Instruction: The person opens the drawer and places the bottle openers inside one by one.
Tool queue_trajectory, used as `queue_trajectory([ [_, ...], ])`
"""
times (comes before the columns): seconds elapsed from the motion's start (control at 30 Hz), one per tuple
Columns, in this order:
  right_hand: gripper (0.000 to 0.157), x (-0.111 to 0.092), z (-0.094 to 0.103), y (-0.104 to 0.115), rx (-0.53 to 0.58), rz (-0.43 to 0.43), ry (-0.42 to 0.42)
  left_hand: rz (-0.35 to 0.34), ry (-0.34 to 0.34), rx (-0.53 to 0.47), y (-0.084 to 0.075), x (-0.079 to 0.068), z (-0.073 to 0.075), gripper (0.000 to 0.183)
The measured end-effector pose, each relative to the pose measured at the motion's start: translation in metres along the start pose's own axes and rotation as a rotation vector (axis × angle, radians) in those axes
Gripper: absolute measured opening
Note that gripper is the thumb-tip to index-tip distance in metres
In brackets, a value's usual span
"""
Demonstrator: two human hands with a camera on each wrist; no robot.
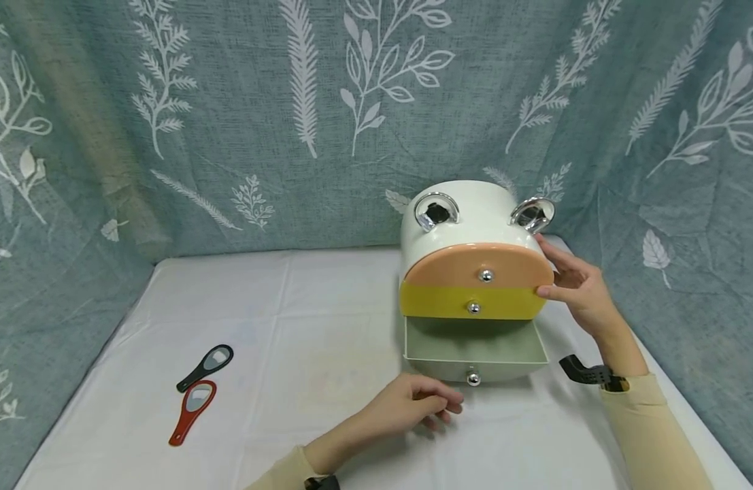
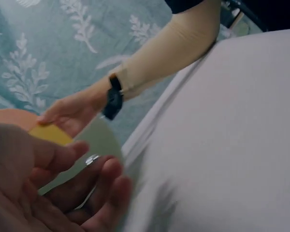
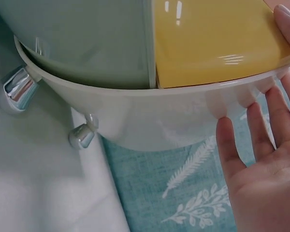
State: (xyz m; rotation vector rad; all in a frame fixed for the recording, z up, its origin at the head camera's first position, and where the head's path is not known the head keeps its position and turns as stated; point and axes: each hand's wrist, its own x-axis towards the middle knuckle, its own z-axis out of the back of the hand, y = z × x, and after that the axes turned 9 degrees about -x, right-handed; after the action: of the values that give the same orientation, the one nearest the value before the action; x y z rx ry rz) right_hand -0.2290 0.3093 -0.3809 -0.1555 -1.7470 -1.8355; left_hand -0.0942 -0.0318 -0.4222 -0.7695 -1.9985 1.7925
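Observation:
A white frog-like drawer cabinet [image 1: 474,204] with silver-rimmed eyes stands at the right of the table in the head view. Its orange top drawer [image 1: 446,265] and yellow middle drawer [image 1: 437,301] are closed, while the pale green bottom drawer [image 1: 425,369] is pulled out. My right hand [image 1: 581,289] grips the cabinet's right side, thumb on the yellow drawer's front edge and fingertips along the white shell [image 3: 169,113]. Just left of and below the green drawer's round silver knob [image 1: 473,378] is my left hand [image 1: 407,408], its fingers loosely bent around nothing.
A black-handled magnifying glass [image 1: 195,374] and a red one [image 1: 183,423] lie close together on the white tablecloth [image 1: 315,381], far to the left. A blue-green leaf-patterned curtain [image 1: 241,136] hangs behind the table and along both sides.

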Motion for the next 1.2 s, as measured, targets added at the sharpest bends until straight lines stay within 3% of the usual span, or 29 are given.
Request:
queue_trajectory([
  [0.13, 0.076, -0.001, 0.001, -0.001, 0.015, 0.020, 0.002, -0.027, 0.012, 0.129, -0.013, -0.037, 0.032, 0.021],
  [0.23, 0.076, -0.002, 0.003, -0.002, 0.021, 0.021, -0.010, -0.070, -0.062, 0.231, -0.017, -0.062, 0.062, 0.022],
  [0.37, 0.075, -0.003, 0.003, -0.002, 0.028, 0.023, -0.011, -0.084, -0.171, 0.291, -0.018, -0.094, 0.103, 0.023],
  [0.6, 0.075, -0.005, 0.004, -0.002, 0.029, 0.029, -0.010, -0.099, -0.309, 0.404, -0.023, -0.138, 0.168, 0.028],
  [0.73, 0.075, -0.004, 0.003, -0.001, 0.034, 0.029, -0.009, -0.090, -0.414, 0.454, -0.029, -0.156, 0.198, 0.032],
  [0.9, 0.075, -0.001, 0.000, 0.000, 0.021, 0.020, -0.010, -0.002, -0.528, 0.539, -0.034, -0.174, 0.227, 0.046],
  [1.0, 0.075, 0.001, -0.002, -0.001, 0.017, 0.022, 0.000, 0.037, -0.574, 0.578, -0.034, -0.183, 0.239, 0.051],
  [1.2, 0.075, 0.000, 0.000, -0.004, 0.016, 0.025, 0.006, 0.035, -0.605, 0.672, -0.028, -0.188, 0.254, 0.051],
])
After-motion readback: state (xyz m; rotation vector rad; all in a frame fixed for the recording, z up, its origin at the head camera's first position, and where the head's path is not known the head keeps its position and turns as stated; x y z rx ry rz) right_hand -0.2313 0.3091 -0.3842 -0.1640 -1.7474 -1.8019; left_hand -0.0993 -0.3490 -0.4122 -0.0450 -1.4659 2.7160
